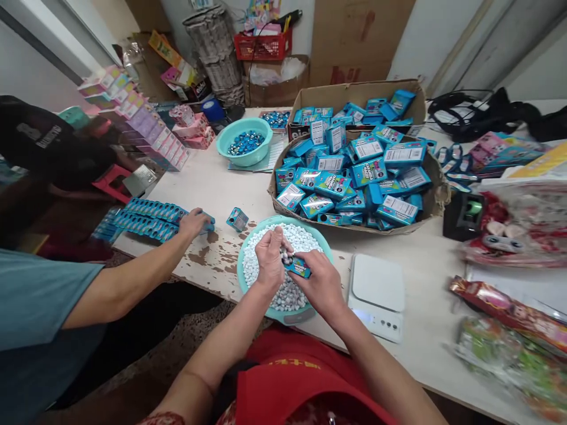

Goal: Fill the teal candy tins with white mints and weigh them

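My right hand (325, 280) grips a small blue candy box (300, 267), tilted over a turquoise basin (241, 283). Curled beside the box's left end is my left hand (270, 257), with several small white candies (287, 257) at its fingers, close to the box. Many more white candies (295, 236) fill the basin below both hands. A single blue box (237, 219) stands on the table just left of the basin. Whether candies lie inside the held box is hidden.
A cardboard carton (283, 209) heaped with blue boxes stands behind the basin. To the right is a white scale (378, 283). A co-worker's hand (194, 223) touches rows of blue boxes (148, 218) at left. Behind them sits a smaller turquoise bowl (252, 159).
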{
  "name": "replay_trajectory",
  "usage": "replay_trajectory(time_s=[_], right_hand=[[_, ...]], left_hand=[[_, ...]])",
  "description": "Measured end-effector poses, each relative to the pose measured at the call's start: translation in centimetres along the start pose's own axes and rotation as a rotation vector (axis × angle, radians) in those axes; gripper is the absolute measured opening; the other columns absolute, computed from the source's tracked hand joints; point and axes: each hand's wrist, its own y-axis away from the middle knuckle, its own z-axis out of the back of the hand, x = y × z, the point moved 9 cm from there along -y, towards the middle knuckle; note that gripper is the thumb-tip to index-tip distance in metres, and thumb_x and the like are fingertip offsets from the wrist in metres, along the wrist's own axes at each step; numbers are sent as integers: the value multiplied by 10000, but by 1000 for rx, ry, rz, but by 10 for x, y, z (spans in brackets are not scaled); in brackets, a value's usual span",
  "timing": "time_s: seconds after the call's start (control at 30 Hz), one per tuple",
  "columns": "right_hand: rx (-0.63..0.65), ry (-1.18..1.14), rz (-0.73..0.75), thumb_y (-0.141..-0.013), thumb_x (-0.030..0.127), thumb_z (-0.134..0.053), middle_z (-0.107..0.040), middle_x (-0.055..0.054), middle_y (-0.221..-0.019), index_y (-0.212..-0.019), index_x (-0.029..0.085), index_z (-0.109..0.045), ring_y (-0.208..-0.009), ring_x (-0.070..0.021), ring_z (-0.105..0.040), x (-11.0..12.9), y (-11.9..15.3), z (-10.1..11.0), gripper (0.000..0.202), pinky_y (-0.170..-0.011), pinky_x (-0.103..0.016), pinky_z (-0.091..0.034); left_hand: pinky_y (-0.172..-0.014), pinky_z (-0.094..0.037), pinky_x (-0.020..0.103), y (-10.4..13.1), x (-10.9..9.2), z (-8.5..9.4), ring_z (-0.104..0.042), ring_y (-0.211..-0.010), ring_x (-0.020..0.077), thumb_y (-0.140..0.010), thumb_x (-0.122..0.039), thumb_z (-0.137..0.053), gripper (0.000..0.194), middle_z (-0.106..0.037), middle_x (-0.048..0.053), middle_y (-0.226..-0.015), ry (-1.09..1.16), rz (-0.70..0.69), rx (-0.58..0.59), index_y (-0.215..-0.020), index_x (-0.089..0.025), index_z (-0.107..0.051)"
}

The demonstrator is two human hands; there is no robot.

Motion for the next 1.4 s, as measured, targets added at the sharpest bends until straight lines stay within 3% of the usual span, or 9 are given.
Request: replay_trajectory(time_s=[0.2,0.33,0.43,0.5,0.6,0.77,1.0,1.13,1.4], right_hand=[[-23,-111,-23,-754,246,-664,-628,-56,-896,-990,204,-619,-890,-240,-579,-13,-1,0,245,-763,-355,-466],[-89,-340,-64,-757,330,-672,-643,-47,-939,-993,219,-620,-880,-208,-608,-37,16,23,265,-766,-326,-489],[-262,-329,-204,-744,402,-673,-647,-46,-933,-985,219,-627,-854,-205,-616,-79,45,56,306,-747,-323,-500],[-396,-249,-310,-729,445,-673,-647,-46,-921,-970,213,-634,-843,-206,-617,-114,67,76,336,-749,-332,-502],[-516,-133,-411,-717,492,-664,-646,-50,-902,-949,201,-644,-838,-209,-613,-161,89,91,372,-757,-343,-500],[-510,-126,-468,-724,528,-641,-649,-71,-931,-958,192,-643,-886,-226,-614,-212,95,81,409,-808,-373,-493],[-639,-172,-586,-707,519,-651,-508,-124,-1257,-1226,197,-503,-1170,-264,-480,-224,131,98,628,-956,-448,-423],[-803,-174,-768,-756,523,-577,-503,-142,-1205,-1180,165,-519,-1082,-251,-518,-239,188,113,558,-884,-436,-469],[-799,-158,-936,-726,517,-593,-525,-132,-1105,-1089,135,-568,-1014,-240,-530,-250,263,96,527,-848,-428,-481]], left_hand=[[-334,-190,165,-7,6,-4,-313,-349,28,-683,-547,-678,483,-368,-71,-481,-1,69,34,-575,-170,-396],[-374,-271,190,-18,9,13,-347,-380,58,-777,-559,-546,459,-375,-55,-481,-213,20,46,-561,-185,-390],[-590,-447,248,-21,20,16,-546,-600,135,-746,-486,-580,378,-541,0,-582,-714,-84,245,-538,-187,-481],[-790,-457,313,-21,26,19,-594,-810,193,-722,-434,-589,267,-633,27,-742,-949,-178,317,-600,-197,-566],[-875,-425,350,-25,28,27,-589,-893,213,-747,-421,-530,234,-653,39,-835,-1034,-252,249,-706,-205,-612],[-801,-443,297,-28,39,14,-589,-820,187,-778,-418,-518,242,-637,15,-782,-1064,-226,314,-708,-202,-600],[-814,-440,288,-19,39,-2,-588,-834,175,-793,-404,-524,229,-643,13,-820,-1060,-292,356,-747,-200,-616],[-812,-444,296,-12,42,-11,-590,-817,179,-793,-404,-520,228,-645,17,-816,-1063,-307,386,-761,-199,-614],[-792,-448,290,-4,52,-34,-585,-782,172,-786,-386,-533,201,-649,8,-778,-1040,-294,458,-736,-206,-607]])
